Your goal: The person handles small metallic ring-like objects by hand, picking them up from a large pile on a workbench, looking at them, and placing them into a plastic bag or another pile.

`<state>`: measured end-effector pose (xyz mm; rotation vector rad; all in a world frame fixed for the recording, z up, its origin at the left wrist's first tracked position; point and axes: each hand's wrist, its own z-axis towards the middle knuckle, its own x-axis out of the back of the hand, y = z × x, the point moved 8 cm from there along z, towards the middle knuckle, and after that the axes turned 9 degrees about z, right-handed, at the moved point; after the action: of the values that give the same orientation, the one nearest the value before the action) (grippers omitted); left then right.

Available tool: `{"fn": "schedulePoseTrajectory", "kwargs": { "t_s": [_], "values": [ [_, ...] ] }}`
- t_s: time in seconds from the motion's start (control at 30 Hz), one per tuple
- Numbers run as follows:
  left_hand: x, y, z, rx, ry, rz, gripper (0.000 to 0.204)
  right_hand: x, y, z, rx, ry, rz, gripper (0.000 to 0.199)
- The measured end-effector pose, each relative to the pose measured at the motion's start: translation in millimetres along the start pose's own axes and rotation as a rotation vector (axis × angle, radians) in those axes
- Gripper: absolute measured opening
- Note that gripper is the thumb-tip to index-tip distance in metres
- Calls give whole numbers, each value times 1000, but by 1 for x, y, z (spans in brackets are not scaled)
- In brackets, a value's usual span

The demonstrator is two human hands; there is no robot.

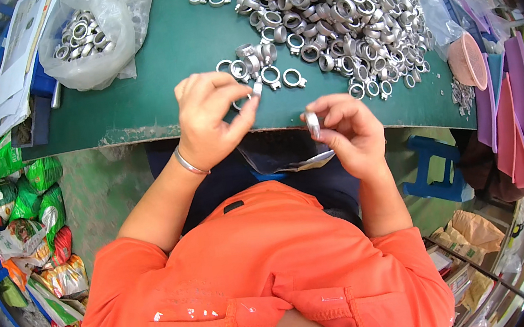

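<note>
One bare left hand (206, 108) and one bare right hand (353, 129) make two hands. The left one has one small silver metal piece (258, 86), and the right one has one round silver metal ring (313, 124). There is one silver bracelet (189, 162), one green counter (152, 66), one blue plastic stool (428, 172) and one huge pile of grey metal rings (354, 8), too many to count.

Silver-grey rings (338, 13), green tabletop (171, 34)

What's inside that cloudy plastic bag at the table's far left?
A heap of silvery metal rings shows through the open top of the plastic bag. The upper rings and cloudy plastic cover whatever lies deeper, so the bottom can't be seen.
</note>
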<state>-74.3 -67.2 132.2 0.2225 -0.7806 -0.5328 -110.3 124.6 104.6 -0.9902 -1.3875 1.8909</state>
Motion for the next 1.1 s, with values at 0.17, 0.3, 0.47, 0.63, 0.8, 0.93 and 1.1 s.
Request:
{"fn": "schedulePoseTrajectory", "kwargs": {
  "t_s": [0.17, 0.3, 0.47, 0.63, 0.8, 0.93, 1.1],
  "values": [
    [-17, 34, -8, -183, -183, -35, 25, -16, -16, -9, 132, -234, -701, 24],
    [-38, 50, -10, -184, -286, 36, 29, -12, -19, 7, 208, -139, -817, 25],
    [-41, 52, -19, -240, -242, 40, 26, -16, -4, 43, 262, 26, -972, 29],
    [-38, 50, -23, -239, -208, 19, 11, 8, 22, 45, -78, 87, -523, 26],
    [-35, 53, -22, -298, -172, 26, 12, 5, 41, 24, -372, 19, 660, 28],
    [-35, 51, -23, -310, -177, -15, 15, 3, 37, 16, -375, -19, 734, 29],
    [-7, 32, -22, -190, -80, -77, 23, -7, 22, -9, -509, -175, 199, 26]
  ]
}}
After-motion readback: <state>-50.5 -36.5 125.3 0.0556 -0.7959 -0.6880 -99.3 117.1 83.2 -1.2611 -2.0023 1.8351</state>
